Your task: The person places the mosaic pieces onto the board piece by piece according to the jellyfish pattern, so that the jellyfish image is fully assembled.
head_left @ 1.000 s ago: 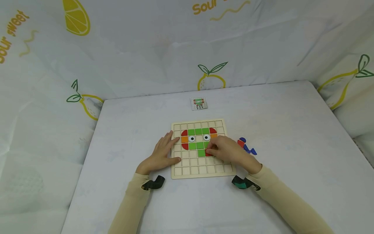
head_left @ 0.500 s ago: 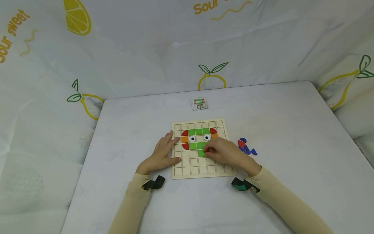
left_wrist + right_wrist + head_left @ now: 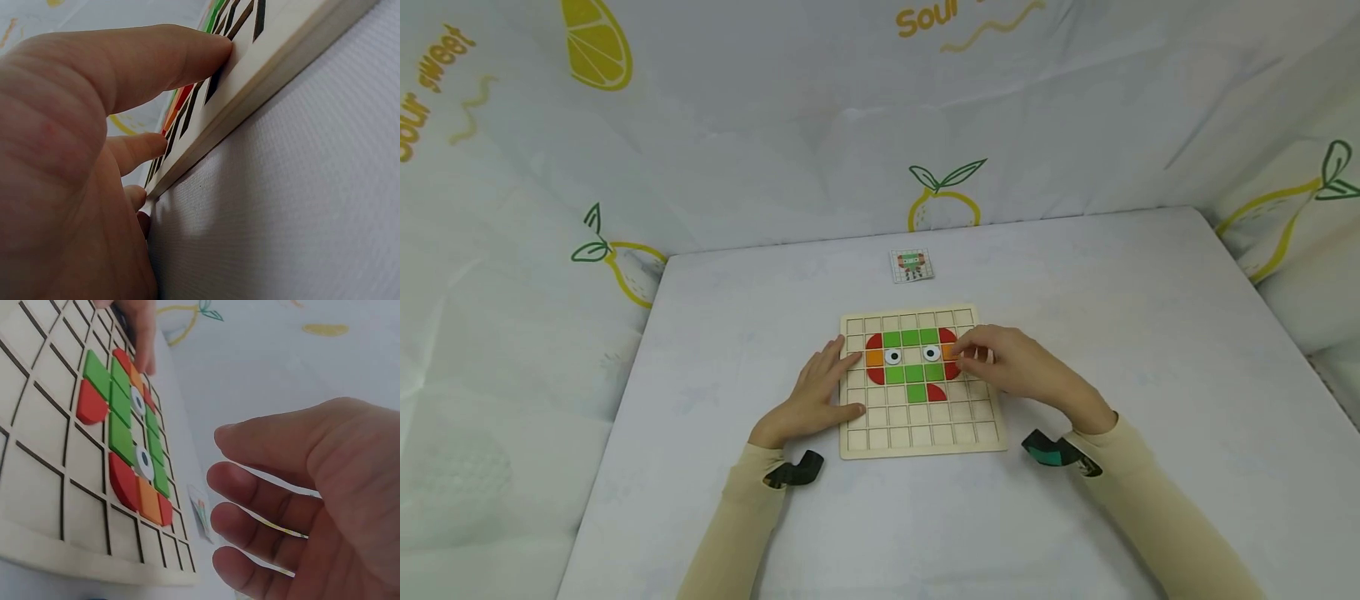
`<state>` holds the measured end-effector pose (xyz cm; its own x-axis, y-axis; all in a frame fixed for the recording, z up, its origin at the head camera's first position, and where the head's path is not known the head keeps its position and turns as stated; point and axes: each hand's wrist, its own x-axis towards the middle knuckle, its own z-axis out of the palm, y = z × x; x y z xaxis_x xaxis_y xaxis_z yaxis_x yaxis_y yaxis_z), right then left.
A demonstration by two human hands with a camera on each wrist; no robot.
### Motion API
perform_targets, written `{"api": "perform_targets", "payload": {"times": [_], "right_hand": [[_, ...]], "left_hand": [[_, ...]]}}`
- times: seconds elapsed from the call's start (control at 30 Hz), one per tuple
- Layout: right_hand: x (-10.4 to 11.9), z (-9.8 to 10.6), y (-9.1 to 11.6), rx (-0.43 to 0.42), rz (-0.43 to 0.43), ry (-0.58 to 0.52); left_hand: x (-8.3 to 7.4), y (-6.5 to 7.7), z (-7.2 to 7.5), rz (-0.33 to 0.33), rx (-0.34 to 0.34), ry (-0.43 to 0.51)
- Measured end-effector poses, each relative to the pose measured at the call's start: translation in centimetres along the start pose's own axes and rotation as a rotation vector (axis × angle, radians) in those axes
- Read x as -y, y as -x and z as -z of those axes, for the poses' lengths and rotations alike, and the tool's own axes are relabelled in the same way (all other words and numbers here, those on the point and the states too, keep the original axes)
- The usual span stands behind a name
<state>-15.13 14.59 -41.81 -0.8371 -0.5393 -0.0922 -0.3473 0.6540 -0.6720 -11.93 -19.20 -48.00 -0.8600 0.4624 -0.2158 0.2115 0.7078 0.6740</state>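
A pale wooden grid board (image 3: 925, 451) lies on the table, bearing a face of green tiles (image 3: 913, 373), two eye discs (image 3: 892, 357), and red and orange pieces at its sides. Below the face, a red quarter-round piece (image 3: 936, 392) sits beside a lone green tile (image 3: 917, 392). My left hand (image 3: 808, 396) rests its spread fingertips and thumb (image 3: 206, 53) on the board's left border. Over the right border is my right hand (image 3: 1018, 364), its fingers loosely bent and nothing between thumb and fingertips in the right wrist view.
Behind the board lies a small picture card (image 3: 912, 265) with a similar figure on a grid. The blue and red loose pieces to the right are hidden by my right hand in the head view. White lemon-print cloth (image 3: 775, 167) hangs behind the table.
My right hand has left the red quarter-round piece beside the lone green tile and moved up and to the right. My left hand stays in place.
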Motion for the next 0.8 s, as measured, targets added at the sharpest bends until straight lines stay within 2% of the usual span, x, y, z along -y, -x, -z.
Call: {"api": "perform_targets", "payload": {"times": [0.17,0.3,0.57,0.7,0.8], "right_hand": [[-1.1,1.8,1.0,-0.042,-0.01,0.031],[-1.9,2.5,1.9,-0.046,-0.061,0.074],[-3.7,2.6,3.0,0.006,-0.153,0.186],[-4.3,2.5,3.3,0.05,-0.164,0.196],[-4.6,2.4,3.5,0.048,-0.155,0.216]], "left_hand": [[-0.1,0.0,0.0,0.0,0.005,-0.01],[-0.1,-0.1,0.0,-0.002,0.002,-0.016],[-0.3,0.1,0.0,-0.001,-0.004,-0.001],[-0.3,0.1,0.0,0.003,-0.002,0.0],[-0.3,0.1,0.0,0.002,-0.004,-0.003]]}}
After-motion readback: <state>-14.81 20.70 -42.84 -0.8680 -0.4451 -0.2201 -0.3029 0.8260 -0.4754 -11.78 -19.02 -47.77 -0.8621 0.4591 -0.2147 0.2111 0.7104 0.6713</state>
